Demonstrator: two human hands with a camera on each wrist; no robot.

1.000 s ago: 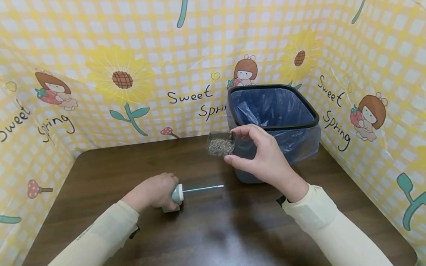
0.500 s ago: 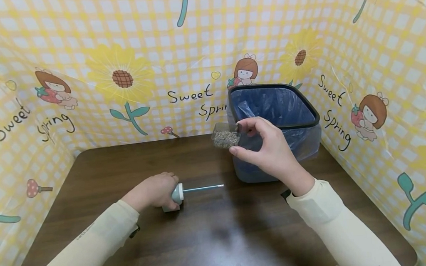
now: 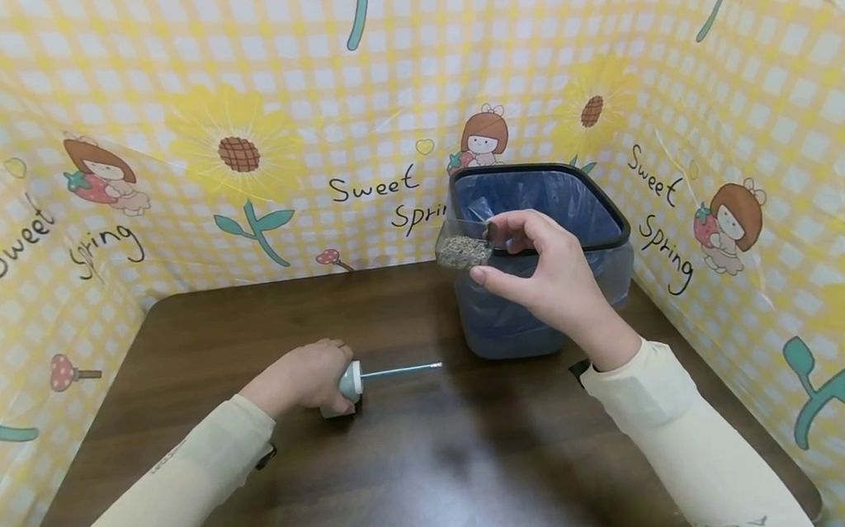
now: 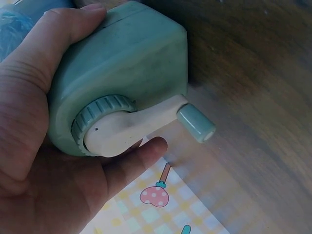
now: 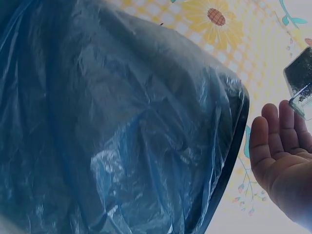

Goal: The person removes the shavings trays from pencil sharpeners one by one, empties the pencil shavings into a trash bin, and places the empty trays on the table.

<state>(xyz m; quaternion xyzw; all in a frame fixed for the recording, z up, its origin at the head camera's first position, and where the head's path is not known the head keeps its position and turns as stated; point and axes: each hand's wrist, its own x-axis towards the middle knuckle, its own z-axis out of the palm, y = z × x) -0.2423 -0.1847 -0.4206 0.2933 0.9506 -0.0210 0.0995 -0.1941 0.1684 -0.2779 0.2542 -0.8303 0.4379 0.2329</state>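
Note:
My left hand (image 3: 301,379) grips a pale green crank pencil sharpener (image 4: 131,58) low over the table. A light blue pencil (image 3: 401,371) sticks out of its white front, pointing right. The left wrist view shows the cream crank handle (image 4: 131,126) with a green knob. Between thumb and fingers, my right hand (image 3: 562,286) pinches a small clear shavings tray (image 3: 463,248) filled with grey-brown shavings. That tray is raised at the near left rim of the trash bin (image 3: 616,223). Only part of the tray (image 5: 300,73) shows in the right wrist view.
The bin has a black rim and a blue plastic liner (image 5: 126,122), and stands at the back right of the dark wooden table (image 3: 249,327). A yellow checked cloth (image 3: 350,95) with printed flowers surrounds the table on the back and sides.
My right hand has moved up and to the right with the shavings tray, from beside the bin to its rim. The left hand, sharpener and pencil have stayed in place.

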